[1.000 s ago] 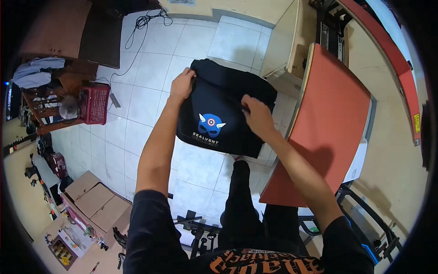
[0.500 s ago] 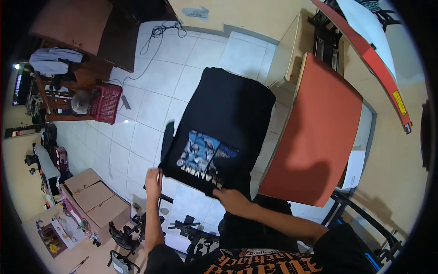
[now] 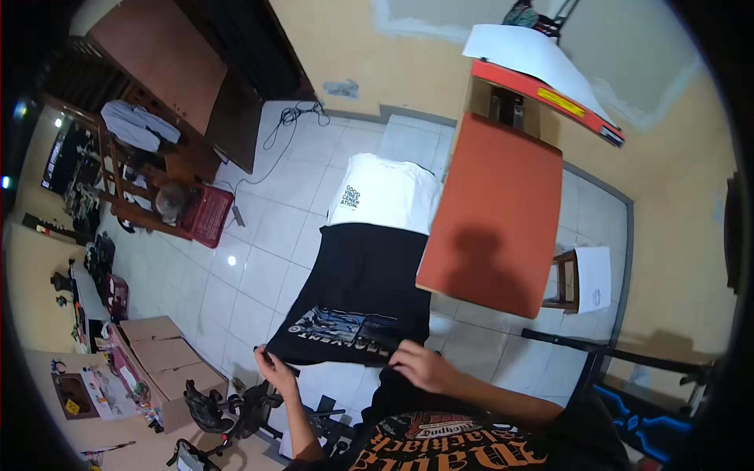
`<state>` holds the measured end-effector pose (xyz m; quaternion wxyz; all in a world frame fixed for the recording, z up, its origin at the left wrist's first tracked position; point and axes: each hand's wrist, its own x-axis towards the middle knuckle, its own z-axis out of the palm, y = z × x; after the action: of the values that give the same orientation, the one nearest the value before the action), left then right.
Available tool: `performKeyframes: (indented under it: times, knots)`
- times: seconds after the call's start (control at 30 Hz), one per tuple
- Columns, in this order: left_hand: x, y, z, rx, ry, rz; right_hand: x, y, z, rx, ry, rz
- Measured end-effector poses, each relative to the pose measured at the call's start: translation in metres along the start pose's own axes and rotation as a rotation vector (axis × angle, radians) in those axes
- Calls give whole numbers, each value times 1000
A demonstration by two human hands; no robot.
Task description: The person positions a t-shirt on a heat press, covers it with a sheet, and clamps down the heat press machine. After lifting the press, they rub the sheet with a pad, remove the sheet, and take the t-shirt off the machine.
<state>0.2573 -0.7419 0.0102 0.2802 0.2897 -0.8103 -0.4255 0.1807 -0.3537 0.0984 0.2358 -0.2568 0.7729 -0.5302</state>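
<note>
Black shirt (image 3: 365, 263) nearer — both hands (image 3: 278, 374) (image 3: 422, 368) gripping hem (image 3: 334, 362)

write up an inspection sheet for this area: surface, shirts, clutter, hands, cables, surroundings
surface: pale tiled floor; what bears the shirts is hidden
shirts: black shirt spread out, printed end towards the wearer; white shirt beyond it, lettering showing
clutter: red basket and cartons, both off to the left
hands: left hand and right hand hold the black shirt's near edge, set apart
cables: dark cable in loose loops near the wall
surroundings: red panel right of the shirts; yellowish wall beyond
</note>
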Motion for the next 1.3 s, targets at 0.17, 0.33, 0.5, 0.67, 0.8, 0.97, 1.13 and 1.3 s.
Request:
performKeyframes:
  times: [0.17, 0.33, 0.5, 0.67, 0.8, 0.97, 1.13, 1.3]
  knots:
    - [3, 121, 1, 30, 32, 360, -76, -59, -54, -240, 423, -90]
    - [40, 247, -13, 69, -251, 617, -124, -89, -104, -360, 846, -214]
    - [75, 348, -1, -60, -813, 723, -162, -113, -169, -545, 1144, -278]
    - [62, 399, 33, -88, -663, 1011, -202, -138, -228, -693, 1266, -81]
    - [75, 427, 65, -51, -563, 1091, -225, -125, -285, -600, 1206, -81]
    - [98, 442, 98, -291, -803, 1003, -240, -122, -310, -539, 1168, -129]
    - [78, 455, 113, -210, -386, 1247, -246, -127, -320, -571, 1253, -92]
    - [85, 462, 128, -190, -348, 1205, -243, -122, -328, -583, 1311, -177]
